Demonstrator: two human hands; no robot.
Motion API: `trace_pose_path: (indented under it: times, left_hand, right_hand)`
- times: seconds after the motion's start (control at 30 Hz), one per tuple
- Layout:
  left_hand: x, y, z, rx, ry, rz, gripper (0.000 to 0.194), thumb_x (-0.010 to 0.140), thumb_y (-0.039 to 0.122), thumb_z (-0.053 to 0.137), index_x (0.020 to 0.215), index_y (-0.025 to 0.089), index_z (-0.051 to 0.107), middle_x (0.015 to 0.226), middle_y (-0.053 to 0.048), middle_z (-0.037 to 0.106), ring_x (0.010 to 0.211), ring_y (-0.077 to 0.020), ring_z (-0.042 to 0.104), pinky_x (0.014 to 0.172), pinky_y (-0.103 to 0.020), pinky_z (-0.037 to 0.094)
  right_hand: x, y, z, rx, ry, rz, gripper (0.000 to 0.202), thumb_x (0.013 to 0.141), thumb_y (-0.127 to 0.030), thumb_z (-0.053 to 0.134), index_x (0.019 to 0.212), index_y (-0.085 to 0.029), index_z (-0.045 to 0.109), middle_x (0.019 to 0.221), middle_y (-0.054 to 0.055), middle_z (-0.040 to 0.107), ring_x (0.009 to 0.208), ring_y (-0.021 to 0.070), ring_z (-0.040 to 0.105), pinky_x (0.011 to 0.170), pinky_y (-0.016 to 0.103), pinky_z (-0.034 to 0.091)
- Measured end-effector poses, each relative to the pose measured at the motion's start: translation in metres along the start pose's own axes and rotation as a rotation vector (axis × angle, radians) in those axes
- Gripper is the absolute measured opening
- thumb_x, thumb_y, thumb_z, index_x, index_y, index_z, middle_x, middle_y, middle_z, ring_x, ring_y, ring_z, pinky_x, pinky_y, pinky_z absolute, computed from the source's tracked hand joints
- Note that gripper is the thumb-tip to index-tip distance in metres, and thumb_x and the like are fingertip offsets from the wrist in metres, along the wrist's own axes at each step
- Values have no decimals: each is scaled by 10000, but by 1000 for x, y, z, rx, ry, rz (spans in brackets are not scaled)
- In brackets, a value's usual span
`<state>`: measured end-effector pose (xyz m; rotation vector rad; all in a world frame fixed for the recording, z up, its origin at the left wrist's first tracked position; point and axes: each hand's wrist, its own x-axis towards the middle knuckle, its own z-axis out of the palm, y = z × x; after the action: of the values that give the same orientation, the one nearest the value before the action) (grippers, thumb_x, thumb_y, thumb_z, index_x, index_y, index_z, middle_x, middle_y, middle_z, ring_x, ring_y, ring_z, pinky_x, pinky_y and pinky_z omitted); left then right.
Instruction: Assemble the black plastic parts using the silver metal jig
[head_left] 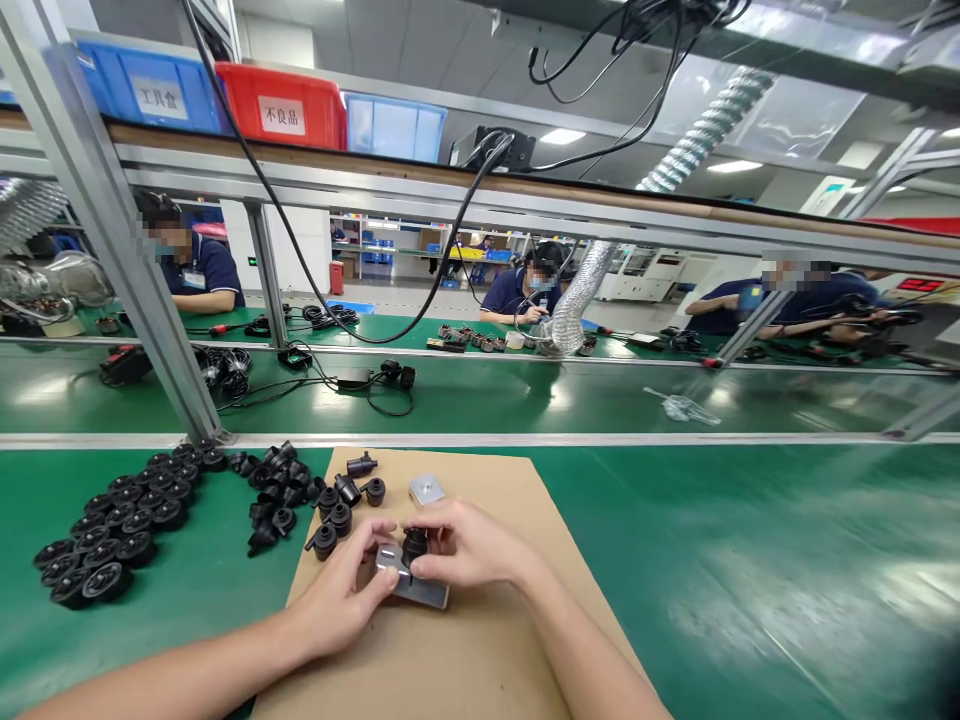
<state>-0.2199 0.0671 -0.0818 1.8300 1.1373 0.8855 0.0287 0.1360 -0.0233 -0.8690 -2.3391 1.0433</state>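
Observation:
My right hand (465,543) pinches a small round black plastic part (413,545) between thumb and fingers. That part stands on a grey metal block (424,591), which lies on a sheet of brown cardboard (480,660). From the other side my left hand (349,585) grips the block's left end, its thumb on the near edge. Left of my hands, several similar black parts (340,518) with side spouts rest on the cardboard. A small square metal plate (427,488) lies just beyond my right hand. The part's underside is hidden.
Rows of round black caps (105,580) and a pile of black fittings (281,490) sit on the green bench at left. A metal post (142,240) rises behind them. Cables (352,380) lie beyond the rail. Several co-workers (529,285) sit across the line.

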Motion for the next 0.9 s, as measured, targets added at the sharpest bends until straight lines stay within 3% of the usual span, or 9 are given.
trace_pose_path:
  times: [0.1, 0.17, 0.27, 0.33, 0.47, 0.6, 0.7, 0.8, 0.9]
  left_hand:
    - [-2, -3, 2, 30, 0, 11, 428, 1012, 303, 580, 1419, 266, 453, 1392, -112, 626, 1282, -286, 603, 1132, -477, 484]
    - [-5, -3, 4, 87, -9, 36, 496, 962, 234, 629, 1425, 270, 455, 1430, -116, 605, 1324, -303, 578, 1163, -497, 466]
    - [-9, -1, 6, 189, -16, 73, 579, 905, 185, 678, 1435, 271, 463, 1442, -123, 598, 1333, -330, 566, 1173, -524, 462]
    - [-11, 1, 6, 234, -13, 97, 608, 899, 183, 685, 1454, 277, 456, 1436, -123, 604, 1316, -336, 577, 1163, -533, 473]
    - [-10, -1, 8, 297, 19, 129, 651, 909, 199, 681, 1501, 279, 422, 1445, -129, 608, 1322, -344, 583, 1160, -546, 483]
    - [-6, -4, 11, 360, 91, 102, 681, 946, 240, 646, 1564, 250, 360, 1509, -159, 551, 1398, -356, 536, 1188, -574, 464]
    - [-6, -4, 11, 367, 81, 86, 776, 965, 283, 643, 1628, 236, 241, 1553, -180, 502, 1444, -365, 490, 1210, -602, 437]
    - [-8, -2, 10, 323, 56, 88, 841, 966, 299, 651, 1649, 248, 162, 1571, -184, 474, 1452, -361, 479, 1213, -606, 435]
    - [-10, -4, 10, 293, 52, 86, 828, 976, 260, 618, 1649, 258, 136, 1594, -186, 448, 1466, -359, 467, 1221, -615, 422]
  right_hand:
    - [1, 16, -8, -45, 180, 47, 349, 952, -395, 667, 1247, -237, 766, 1056, 75, 762, 839, 217, 690, 707, 306, 552]
    - [4, 30, -13, -86, 284, 80, 402, 995, -347, 576, 1363, -231, 691, 1299, 125, 695, 1064, 264, 684, 825, 362, 574]
    - [9, 45, -13, -150, 299, 76, 598, 892, -231, 644, 1486, -235, 574, 1555, 143, 514, 1400, 325, 502, 1075, 469, 503]
    - [14, 47, -8, -184, 243, 57, 718, 827, -175, 672, 1527, -242, 529, 1607, 128, 462, 1477, 327, 416, 1188, 498, 410]
    - [21, 40, -1, -245, 157, 59, 667, 827, -199, 709, 1479, -249, 580, 1467, 114, 600, 1376, 322, 501, 1181, 475, 403]
    - [19, 37, -7, -282, 174, 138, 493, 821, -299, 773, 1301, -228, 686, 1229, 107, 702, 1119, 305, 627, 987, 433, 506]
    - [12, 36, -15, -286, 223, 199, 302, 848, -331, 746, 1119, -203, 720, 1056, 92, 721, 933, 272, 646, 838, 399, 523]
    - [6, 26, -19, -251, 252, 209, 311, 901, -364, 693, 1166, -202, 682, 1088, 87, 714, 890, 237, 654, 768, 352, 532]
    - [2, 5, -15, -173, 230, 99, 389, 870, -343, 736, 1232, -224, 656, 1154, 74, 699, 930, 219, 653, 777, 324, 535]
